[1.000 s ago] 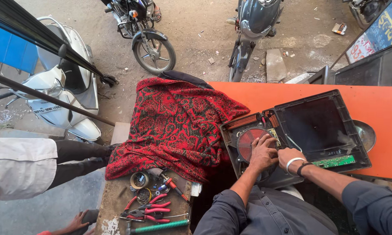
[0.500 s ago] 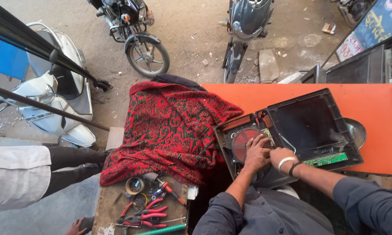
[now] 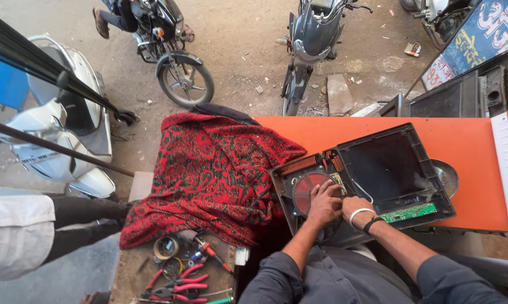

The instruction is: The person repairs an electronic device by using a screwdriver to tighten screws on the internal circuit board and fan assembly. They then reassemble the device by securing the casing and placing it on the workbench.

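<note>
I take the opened induction cooker [image 3: 366,180] on the orange table [image 3: 473,141] as my landmark. Beyond it to the right leans one blue signboard [image 3: 479,34] with pale lettering; a small packet [image 3: 413,49] lies on the ground farther out. My left hand [image 3: 324,205] rests curled on the cooker's round copper coil [image 3: 307,188]; I cannot tell whether it grips anything. My right hand [image 3: 355,205] touches the inside just beside it, grip unclear. Two motorcycles stand beyond; red-handled pliers [image 3: 178,284] lie left of me.
</note>
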